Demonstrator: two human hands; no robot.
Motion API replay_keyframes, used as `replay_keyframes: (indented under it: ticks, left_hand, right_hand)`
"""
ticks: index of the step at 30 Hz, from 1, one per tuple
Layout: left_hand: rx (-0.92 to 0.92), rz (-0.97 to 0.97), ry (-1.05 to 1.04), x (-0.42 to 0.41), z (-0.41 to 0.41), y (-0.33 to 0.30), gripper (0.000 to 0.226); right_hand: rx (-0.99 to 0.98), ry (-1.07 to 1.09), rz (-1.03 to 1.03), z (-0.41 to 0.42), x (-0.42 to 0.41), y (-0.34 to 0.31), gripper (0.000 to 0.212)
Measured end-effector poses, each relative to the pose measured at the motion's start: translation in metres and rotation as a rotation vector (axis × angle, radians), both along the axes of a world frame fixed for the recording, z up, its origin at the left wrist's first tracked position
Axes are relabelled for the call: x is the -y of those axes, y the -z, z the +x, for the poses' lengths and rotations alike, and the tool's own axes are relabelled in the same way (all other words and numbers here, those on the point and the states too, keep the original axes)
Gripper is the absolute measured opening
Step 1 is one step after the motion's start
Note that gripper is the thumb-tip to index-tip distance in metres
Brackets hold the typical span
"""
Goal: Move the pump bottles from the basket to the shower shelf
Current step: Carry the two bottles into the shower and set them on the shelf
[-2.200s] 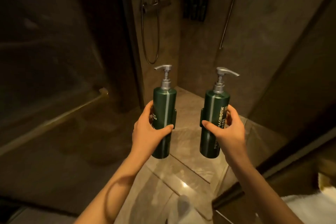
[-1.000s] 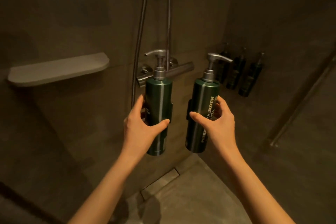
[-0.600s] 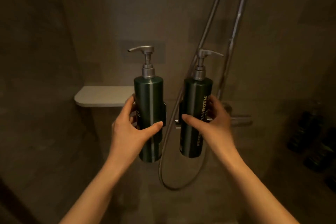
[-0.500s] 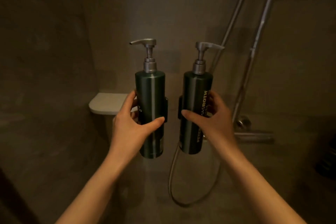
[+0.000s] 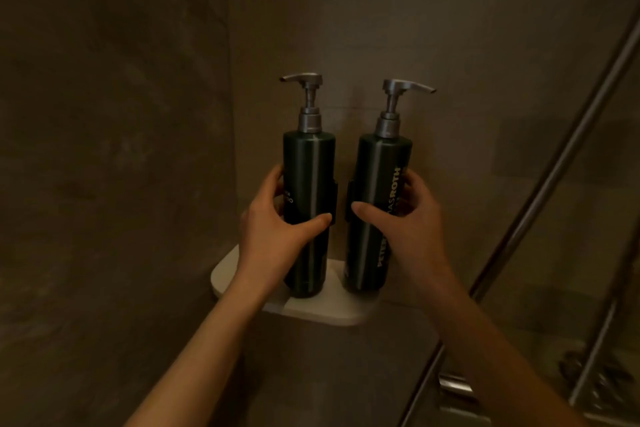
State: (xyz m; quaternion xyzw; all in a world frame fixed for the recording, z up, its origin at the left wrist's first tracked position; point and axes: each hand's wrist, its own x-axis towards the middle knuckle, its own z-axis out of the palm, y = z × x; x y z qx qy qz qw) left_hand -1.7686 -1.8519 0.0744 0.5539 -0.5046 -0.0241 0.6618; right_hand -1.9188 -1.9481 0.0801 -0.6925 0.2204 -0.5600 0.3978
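Observation:
Two dark green pump bottles with silver pumps stand upright side by side, their bases on or just at the pale shower shelf [image 5: 322, 310] in the wall corner. My left hand [image 5: 277, 236] wraps around the left pump bottle [image 5: 309, 184], whose spout points left. My right hand [image 5: 405, 229] grips the right pump bottle [image 5: 381, 180], which has white lettering and a spout pointing right. My hands and the bottles cover most of the shelf top. No basket is in view.
Brown tiled walls meet in a corner behind the shelf. A metal shower rail [image 5: 561, 163] slants up the right side, with a hose [image 5: 595, 354] and a metal fitting [image 5: 453, 383] low on the right.
My view swung left from the shower fittings to the corner shelf. Both hands carried the bottles forward and down onto the shelf, keeping their grip.

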Motion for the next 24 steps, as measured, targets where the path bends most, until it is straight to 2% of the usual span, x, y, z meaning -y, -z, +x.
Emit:
replay_keyframes:
  ticks: [5,15,24]
  left_hand:
    - [0.011,0.014,-0.090,0.014,0.004,0.012,0.090]
    - [0.020,0.019,-0.182,0.025,-0.002,0.019,0.083]
    - [0.021,0.017,-0.187,0.019,-0.013,0.023,0.081]
  right_hand:
    - [0.012,-0.040,0.026,0.005,0.018,0.006,0.067]
    - [-0.027,-0.065,-0.011,0.007,0.028,0.015,0.072]
    - [-0.057,-0.043,-0.057,0.008,0.027,0.017,0.068]
